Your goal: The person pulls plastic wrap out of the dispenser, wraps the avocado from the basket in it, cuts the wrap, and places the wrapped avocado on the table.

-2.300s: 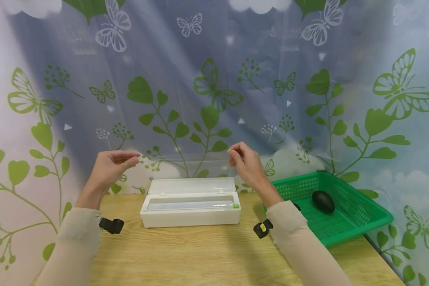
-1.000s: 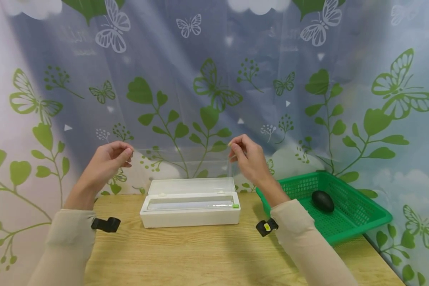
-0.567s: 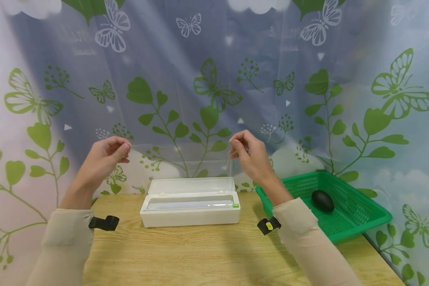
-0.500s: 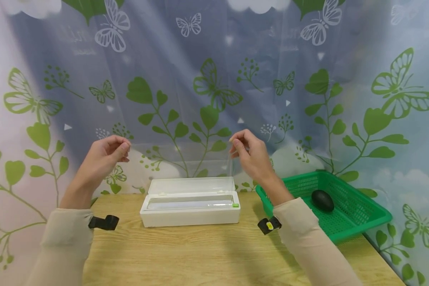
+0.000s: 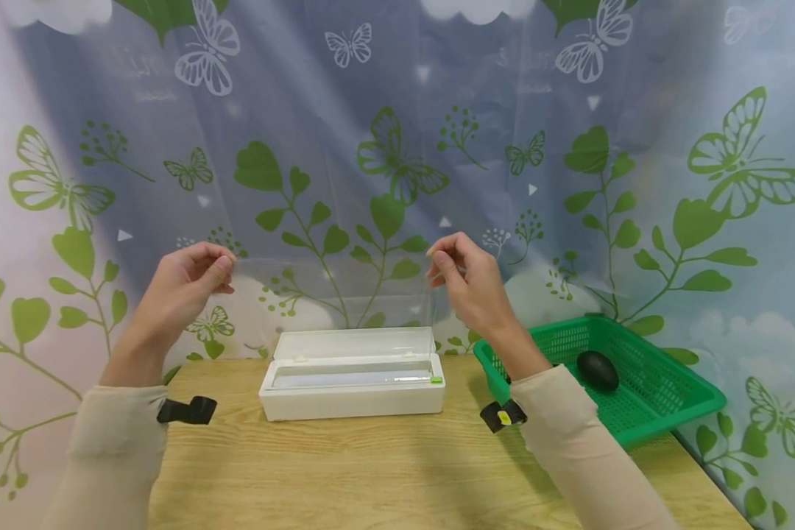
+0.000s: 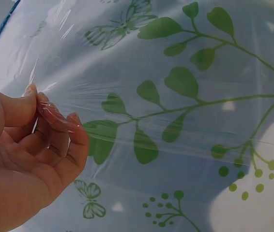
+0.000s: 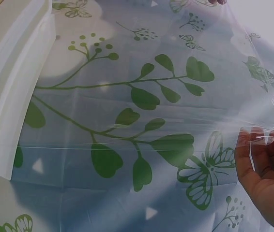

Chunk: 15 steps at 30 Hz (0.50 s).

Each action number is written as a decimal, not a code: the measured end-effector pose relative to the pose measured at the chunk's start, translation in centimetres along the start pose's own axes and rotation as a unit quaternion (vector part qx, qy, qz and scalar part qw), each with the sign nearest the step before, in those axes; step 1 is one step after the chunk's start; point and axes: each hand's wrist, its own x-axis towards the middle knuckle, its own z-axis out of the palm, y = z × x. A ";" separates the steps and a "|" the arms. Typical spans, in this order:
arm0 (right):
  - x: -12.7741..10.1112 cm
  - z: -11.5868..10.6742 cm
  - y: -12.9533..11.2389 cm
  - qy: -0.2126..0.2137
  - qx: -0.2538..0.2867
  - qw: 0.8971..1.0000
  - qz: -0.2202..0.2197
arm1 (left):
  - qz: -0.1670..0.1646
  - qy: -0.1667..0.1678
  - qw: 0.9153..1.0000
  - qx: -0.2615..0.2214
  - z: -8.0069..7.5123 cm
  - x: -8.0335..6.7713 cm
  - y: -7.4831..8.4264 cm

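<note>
A sheet of clear cling film (image 5: pixel 331 291) stretches between my hands above a white cling film box (image 5: pixel 351 406), whose lid stands up at the back. My left hand (image 5: pixel 184 291) pinches the sheet's left corner between thumb and fingers. At the right corner, my right hand (image 5: pixel 470 283) pinches it the same way. In the left wrist view, creases run through the film (image 6: pixel 103 104) from the fingertips. The right wrist view shows the film (image 7: pixel 214 118) bunched at my right fingers, with the box lid at left. A green slider (image 5: pixel 436 380) sits at the box's right end.
A green mesh basket (image 5: pixel 692 408) stands at the right of the wooden table (image 5: pixel 305 471), partly behind my right forearm. Inside lies a black egg-shaped item (image 5: pixel 598 371), with another dark thing mostly hidden. A printed curtain (image 5: pixel 318 96) hangs close behind the box.
My left hand has gone from extended fingers to pinching the film's corner. Both hands have risen and spread slightly apart, drawing the film higher. The box and basket stay put.
</note>
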 end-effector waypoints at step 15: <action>-1.2 -0.7 -1.0 0.000 -0.005 1.000 -0.028 | 0.004 -0.022 1.000 -0.019 -0.8 -1.4 0.5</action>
